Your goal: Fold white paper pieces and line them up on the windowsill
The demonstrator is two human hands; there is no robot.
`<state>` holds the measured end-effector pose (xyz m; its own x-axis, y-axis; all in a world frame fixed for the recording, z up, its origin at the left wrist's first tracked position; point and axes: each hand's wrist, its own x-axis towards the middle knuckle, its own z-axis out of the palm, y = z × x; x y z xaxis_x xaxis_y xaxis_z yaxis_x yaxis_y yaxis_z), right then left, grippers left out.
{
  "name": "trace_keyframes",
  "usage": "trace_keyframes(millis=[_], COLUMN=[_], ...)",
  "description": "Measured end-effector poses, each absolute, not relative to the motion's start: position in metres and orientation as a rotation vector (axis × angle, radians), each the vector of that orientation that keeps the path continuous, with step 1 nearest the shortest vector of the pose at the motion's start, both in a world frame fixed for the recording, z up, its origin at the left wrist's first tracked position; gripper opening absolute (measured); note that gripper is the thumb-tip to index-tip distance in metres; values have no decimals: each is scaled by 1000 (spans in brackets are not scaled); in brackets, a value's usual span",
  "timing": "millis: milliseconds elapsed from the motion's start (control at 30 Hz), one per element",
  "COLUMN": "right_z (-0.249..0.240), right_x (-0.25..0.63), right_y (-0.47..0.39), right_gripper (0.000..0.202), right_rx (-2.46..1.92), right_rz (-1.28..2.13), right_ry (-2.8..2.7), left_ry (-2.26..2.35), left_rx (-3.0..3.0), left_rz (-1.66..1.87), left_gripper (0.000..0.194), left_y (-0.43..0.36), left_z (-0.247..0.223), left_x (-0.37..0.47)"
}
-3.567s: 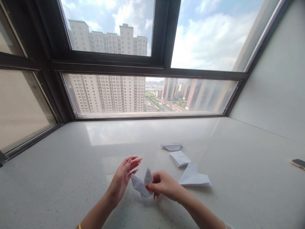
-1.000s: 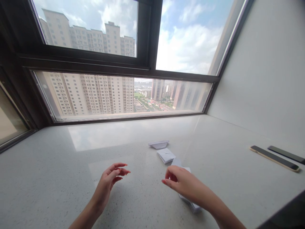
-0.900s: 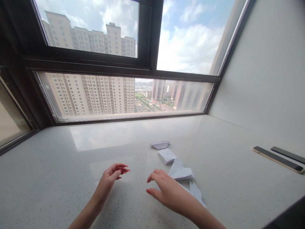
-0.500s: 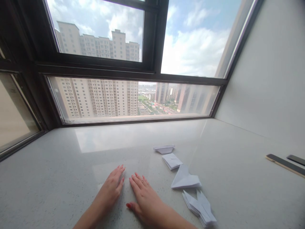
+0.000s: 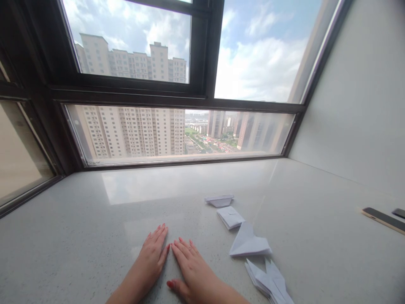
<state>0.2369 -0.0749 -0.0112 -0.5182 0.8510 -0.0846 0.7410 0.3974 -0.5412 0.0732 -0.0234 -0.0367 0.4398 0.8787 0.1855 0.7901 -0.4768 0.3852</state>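
My left hand (image 5: 151, 257) lies palm down on the pale speckled sill, fingers extended, with nothing in it. Just to its right, my right hand (image 5: 191, 266) rests flat too, thumb spread away from the fingers and holding nothing. The left thumb tip is close to the right fingertips. To the right of my hands, folded white papers form a slanting row: a small boat-like one (image 5: 219, 200), a squarish one (image 5: 230, 217), a pointed one (image 5: 249, 241) and a many-winged one (image 5: 269, 280) nearest me.
A dark flat bar with a light edge (image 5: 383, 218) lies at the far right, beside a small dark object (image 5: 399, 213). Behind the sill (image 5: 79, 236) stands a dark-framed window (image 5: 139, 93). A white wall (image 5: 357, 109) bounds the right side.
My left hand has shifted slightly right, so its thumb is nearer my right hand's fingertips. The papers and the dark objects appear a little lower and further right, as the view has shifted slightly.
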Motion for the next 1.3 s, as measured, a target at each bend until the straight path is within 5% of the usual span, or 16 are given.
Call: trace_keyframes(millis=[1300], right_z=[0], right_x=[237], right_y=[-80], right_gripper=[73], right_rx=[-1409], right_rz=[833], right_ry=[-2392], left_ry=[1500], left_rx=[2576], left_rz=[345], left_gripper=[48], left_y=[-25], left_z=[-32], left_x=[76])
